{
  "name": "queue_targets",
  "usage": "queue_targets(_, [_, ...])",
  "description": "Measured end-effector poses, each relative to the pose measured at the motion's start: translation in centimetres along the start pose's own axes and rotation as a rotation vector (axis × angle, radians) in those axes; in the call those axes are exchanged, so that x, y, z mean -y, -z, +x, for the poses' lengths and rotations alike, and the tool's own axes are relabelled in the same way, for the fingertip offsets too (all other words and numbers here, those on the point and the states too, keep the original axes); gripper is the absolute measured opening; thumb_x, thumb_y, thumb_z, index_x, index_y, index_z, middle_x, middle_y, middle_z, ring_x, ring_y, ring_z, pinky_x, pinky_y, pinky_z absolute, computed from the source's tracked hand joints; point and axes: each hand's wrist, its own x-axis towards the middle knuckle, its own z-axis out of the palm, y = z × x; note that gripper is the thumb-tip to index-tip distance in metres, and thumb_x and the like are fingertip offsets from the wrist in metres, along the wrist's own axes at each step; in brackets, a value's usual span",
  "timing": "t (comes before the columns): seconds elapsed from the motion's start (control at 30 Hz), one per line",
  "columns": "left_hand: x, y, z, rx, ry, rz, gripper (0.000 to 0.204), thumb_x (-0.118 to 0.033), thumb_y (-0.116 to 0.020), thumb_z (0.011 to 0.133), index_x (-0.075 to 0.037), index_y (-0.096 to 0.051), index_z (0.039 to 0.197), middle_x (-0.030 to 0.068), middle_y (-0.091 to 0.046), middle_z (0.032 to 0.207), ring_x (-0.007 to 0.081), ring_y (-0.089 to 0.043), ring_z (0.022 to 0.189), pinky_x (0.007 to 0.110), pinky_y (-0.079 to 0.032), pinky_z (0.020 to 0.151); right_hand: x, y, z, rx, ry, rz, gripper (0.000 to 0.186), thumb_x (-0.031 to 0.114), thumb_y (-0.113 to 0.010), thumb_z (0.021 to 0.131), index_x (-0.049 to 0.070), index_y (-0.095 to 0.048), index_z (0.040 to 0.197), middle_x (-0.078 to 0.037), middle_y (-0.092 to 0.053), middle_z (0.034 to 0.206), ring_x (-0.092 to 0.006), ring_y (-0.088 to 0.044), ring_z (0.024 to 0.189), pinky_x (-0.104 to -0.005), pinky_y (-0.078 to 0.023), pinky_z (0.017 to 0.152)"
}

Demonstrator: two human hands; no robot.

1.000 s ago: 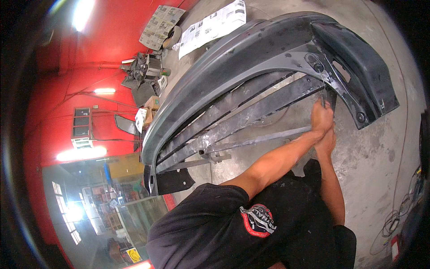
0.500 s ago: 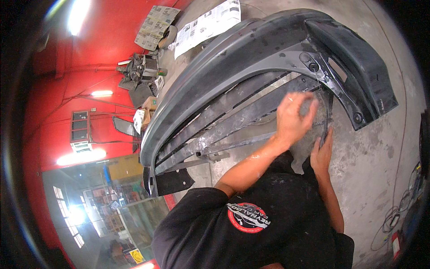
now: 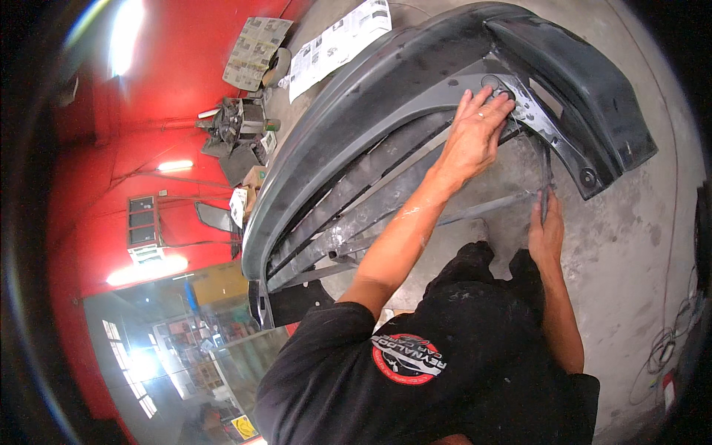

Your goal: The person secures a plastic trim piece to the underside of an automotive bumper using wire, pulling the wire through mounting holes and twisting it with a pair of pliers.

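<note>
A large dark grey car bumper (image 3: 386,96) lies inner side up on the concrete floor in front of me. My left hand (image 3: 475,133) rests flat on its inner face with fingers spread, the fingertips next to a round hole (image 3: 495,83) in the upper bracket. Lower down, my right hand (image 3: 545,230) is closed around a thin dark strip (image 3: 546,174) that runs down from the bumper's right corner. Several long grille bars (image 3: 356,215) cross under my left forearm. I wear a black shirt.
Sheets of newspaper (image 3: 337,41) lie on the floor beyond the bumper, with a heap of metal parts (image 3: 237,126) against the red wall at left. Cables (image 3: 667,348) trail on the floor at right. Bare concrete (image 3: 630,245) lies to the right of the bumper.
My left hand has lifted off the lower grille bars and moved up to the inner face near the round hole. My right hand has stayed on the thin strip.
</note>
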Motion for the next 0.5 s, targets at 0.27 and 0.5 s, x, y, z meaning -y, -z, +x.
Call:
queue_targets(0.27, [-1.5, 1.0, 0.5, -0.079, 0.062, -0.003, 0.036, -0.016, -0.059, 0.079, -0.008, -0.055, 0.114, 0.0157, -0.053, 0.120, 0.0359, -0.039, 0.120, 0.051, -0.021, 0.104, 1.5, 2.5, 0.6, 0.384, -0.565, 0.736, 0.041, 0.020, -0.046, 0.093, 0.000, -0.032, 0.126, -0.006, -0.057, 0.089, -0.0105, -0.053, 0.066, -0.0231, -0.045, 0.059])
queue_targets(0.5, [1.8, 3.3, -3.6, -0.357, 0.153, 0.515, 0.034, -0.018, -0.065, 0.075, -0.005, -0.056, 0.106, 0.0138, -0.056, 0.110, 0.0308, -0.050, 0.105, 0.044, -0.033, 0.094, -1.2, 2.9, 1.1, 0.145, -0.374, 0.687, 0.023, 0.024, -0.055, 0.088, 0.001, -0.054, 0.090, -0.001, -0.050, 0.077, -0.0076, -0.044, 0.063, -0.0231, -0.037, 0.063])
